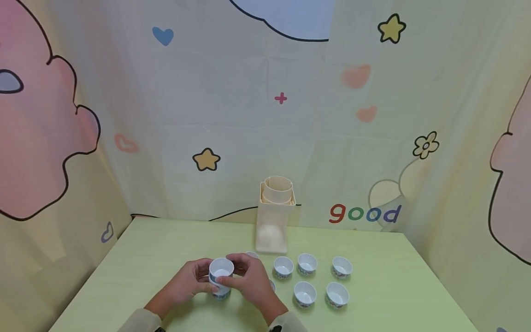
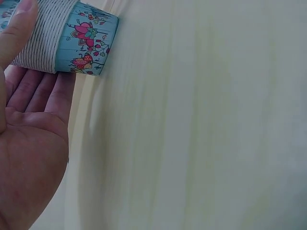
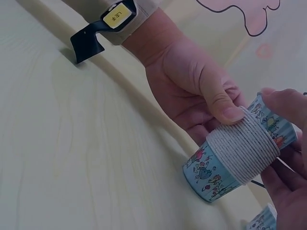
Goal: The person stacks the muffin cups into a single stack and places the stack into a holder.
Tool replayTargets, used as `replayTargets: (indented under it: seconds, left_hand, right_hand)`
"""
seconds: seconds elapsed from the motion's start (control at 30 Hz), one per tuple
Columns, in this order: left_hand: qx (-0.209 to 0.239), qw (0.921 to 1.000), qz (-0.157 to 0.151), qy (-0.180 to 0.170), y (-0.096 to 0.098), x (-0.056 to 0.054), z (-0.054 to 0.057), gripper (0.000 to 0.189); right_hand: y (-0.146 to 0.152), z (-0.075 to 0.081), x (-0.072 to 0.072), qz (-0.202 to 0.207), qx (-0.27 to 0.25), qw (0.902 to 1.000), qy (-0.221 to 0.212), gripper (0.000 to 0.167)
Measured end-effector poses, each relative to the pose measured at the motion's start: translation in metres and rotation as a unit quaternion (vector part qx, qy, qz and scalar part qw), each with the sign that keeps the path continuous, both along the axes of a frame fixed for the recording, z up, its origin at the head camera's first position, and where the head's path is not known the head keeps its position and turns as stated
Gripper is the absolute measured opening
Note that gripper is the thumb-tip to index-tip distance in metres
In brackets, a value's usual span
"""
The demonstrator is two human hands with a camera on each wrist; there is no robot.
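Note:
In front of me I hold a stack of patterned blue paper cups [image 3: 242, 148], upright, its white rolled rims packed in rings and its narrow base pointing down. My left hand [image 1: 184, 283] grips the stack from the left, thumb on the ringed rims and fingers behind, as the left wrist view shows. At the top end a single paper cup [image 3: 274, 122] sticks partway out of the stack. My right hand [image 1: 252, 279] pinches that cup between thumb and fingers. Its white inside [image 1: 221, 267] faces up in the head view.
Several paper cups [image 1: 304, 295] stand apart on the pale table [image 1: 390, 286] to the right; my right hand partly hides two. Behind them is a beige dispenser-like holder [image 1: 271, 230] with a round tube [image 1: 278, 184] on top. A printed curtain [image 1: 236, 106] surrounds the table.

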State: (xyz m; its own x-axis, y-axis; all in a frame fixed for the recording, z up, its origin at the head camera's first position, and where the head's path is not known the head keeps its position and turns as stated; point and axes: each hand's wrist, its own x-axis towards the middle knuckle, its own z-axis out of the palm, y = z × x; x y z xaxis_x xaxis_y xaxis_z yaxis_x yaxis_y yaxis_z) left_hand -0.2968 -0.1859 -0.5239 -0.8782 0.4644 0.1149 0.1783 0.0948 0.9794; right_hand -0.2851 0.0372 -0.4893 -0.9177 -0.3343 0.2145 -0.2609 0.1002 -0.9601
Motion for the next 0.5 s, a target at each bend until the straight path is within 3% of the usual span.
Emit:
replayTargets:
  seconds: [0.5]
  left_hand:
    - [0.003, 1.0000, -0.001, 0.002, -0.0004, 0.0004, 0.0025, 0.064]
  right_hand:
    - [0.0004, -0.0069, 0.0007, 0.011, 0.004, 0.9999, -0.001, 0.050]
